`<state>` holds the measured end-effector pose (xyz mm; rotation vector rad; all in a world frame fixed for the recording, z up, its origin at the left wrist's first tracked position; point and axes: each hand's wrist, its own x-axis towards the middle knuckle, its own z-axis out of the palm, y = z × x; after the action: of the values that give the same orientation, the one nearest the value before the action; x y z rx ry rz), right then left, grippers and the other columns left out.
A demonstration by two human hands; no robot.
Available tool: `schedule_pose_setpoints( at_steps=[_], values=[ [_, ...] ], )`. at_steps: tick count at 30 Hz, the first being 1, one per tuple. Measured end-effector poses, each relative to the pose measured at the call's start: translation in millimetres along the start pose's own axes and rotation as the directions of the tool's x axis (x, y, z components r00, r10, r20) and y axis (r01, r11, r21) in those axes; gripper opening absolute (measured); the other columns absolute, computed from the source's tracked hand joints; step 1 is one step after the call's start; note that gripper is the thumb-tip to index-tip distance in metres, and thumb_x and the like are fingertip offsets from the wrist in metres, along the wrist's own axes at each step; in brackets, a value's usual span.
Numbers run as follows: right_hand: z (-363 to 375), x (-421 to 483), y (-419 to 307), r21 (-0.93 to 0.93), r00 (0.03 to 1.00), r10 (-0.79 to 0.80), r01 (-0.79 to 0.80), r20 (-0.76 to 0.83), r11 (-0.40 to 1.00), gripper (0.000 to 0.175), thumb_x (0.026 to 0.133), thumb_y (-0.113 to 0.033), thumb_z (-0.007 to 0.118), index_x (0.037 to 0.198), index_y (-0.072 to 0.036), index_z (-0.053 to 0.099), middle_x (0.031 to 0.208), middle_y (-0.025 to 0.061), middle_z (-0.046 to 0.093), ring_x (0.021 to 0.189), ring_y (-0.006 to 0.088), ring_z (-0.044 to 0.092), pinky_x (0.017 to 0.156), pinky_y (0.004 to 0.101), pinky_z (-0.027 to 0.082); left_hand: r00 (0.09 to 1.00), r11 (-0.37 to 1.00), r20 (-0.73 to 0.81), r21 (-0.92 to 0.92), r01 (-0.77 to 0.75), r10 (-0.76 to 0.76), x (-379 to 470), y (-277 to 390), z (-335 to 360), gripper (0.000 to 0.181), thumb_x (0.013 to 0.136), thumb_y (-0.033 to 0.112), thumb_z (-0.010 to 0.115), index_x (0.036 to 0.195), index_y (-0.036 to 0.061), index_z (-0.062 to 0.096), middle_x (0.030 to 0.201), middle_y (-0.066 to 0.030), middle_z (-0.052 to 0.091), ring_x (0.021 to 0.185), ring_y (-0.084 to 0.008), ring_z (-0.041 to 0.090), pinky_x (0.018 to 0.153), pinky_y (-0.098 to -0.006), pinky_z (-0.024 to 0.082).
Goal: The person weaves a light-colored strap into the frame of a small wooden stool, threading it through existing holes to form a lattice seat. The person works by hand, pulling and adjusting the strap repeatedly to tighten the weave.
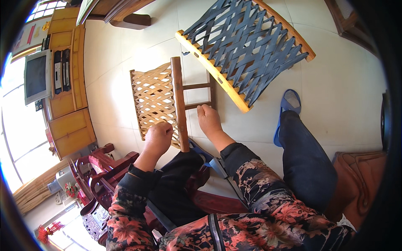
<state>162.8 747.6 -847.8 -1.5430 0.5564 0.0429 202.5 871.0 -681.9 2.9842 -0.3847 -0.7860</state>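
A wooden folding stool with a woven seat of tan straps (154,97) stands on its legs before me, its dark wooden rail (178,103) on the right side. Over the near end of the weave is my left hand (158,135), its fingers curled; whether it grips a strap is hidden. My right hand (209,117), closed in a loose fist, is to the right of the rail, beside the stool's lower crossbars; I cannot tell if anything is inside it. Farther off at the upper right stands a larger stool with a seat of crossed dark grey straps (241,47) between light wooden rails.
My slippered foot (290,100) rests on the tiled floor at the right. Carved red wooden furniture (110,175) is at the lower left. A yellow wooden cabinet (70,131) with a television (37,77) lines the left. A dark wooden furniture leg (135,22) is at the top.
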Motion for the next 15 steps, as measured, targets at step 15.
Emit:
schedule_pose_setpoints(
  at_steps=[15],
  values=[
    [-1.7, -6.3, 3.3, -0.02, 0.999, -0.003, 0.004, 0.044, 1.0, 0.029, 0.092, -0.024, 0.053, 0.076, 0.0, 0.054, 0.072, 0.0253, 0.057, 0.071, 0.0461, 0.054, 0.061, 0.0483, 0.044, 1.0, 0.992, 0.014, 0.123, -0.018, 0.017, 1.8, 7.5, 13.0, 0.009, 0.079, 0.014, 0.06, 0.079, 0.006, 0.065, 0.078, -0.0144, 0.065, 0.076, -0.0347, 0.063, 0.067, -0.0432, 0.05]
  ],
)
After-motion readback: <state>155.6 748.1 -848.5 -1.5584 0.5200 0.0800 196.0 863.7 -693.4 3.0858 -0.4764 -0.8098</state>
